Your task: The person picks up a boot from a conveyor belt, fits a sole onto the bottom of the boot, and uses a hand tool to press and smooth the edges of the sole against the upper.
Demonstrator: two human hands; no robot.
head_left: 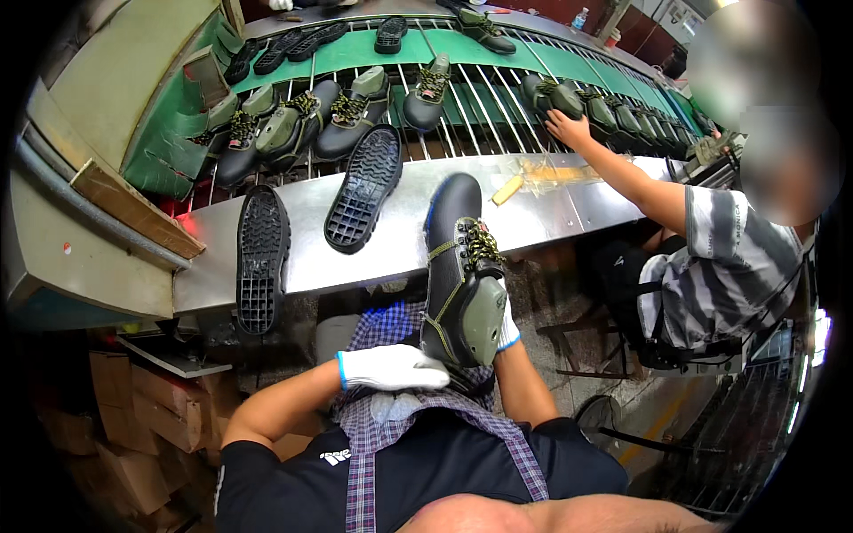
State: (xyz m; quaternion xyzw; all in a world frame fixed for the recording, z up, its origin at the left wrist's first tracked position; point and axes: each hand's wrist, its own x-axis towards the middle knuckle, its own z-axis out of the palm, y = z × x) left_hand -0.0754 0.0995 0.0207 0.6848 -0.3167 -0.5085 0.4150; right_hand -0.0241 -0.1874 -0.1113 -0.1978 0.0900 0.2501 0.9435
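A black work shoe (pixel 451 266) with yellow stitching, black-and-yellow laces and an olive-green shoe last (pixel 487 322) inside is held in front of me, toe pointing away over the bench edge. My right hand (pixel 508 322), in a white glove with a blue cuff, grips it from the right; its fingers are mostly hidden behind the shoe. At the shoe's heel end lies my left hand (pixel 395 368), gloved the same way, its fingers stretched out flat. Two black treaded soles, one farther right (pixel 364 188) and one farther left (pixel 263 259), lie tread up on the metal bench (pixel 311 258).
Beyond the bench, a rack of metal rods (pixel 480 107) carries several shoes (pixel 351 115) on lasts. More soles (pixel 317 41) lie on a green belt (pixel 355 59) behind. At right, a seated co-worker's hand (pixel 569 129) touches a shoe (pixel 562 99). Cardboard boxes (pixel 133 426) fill the lower left.
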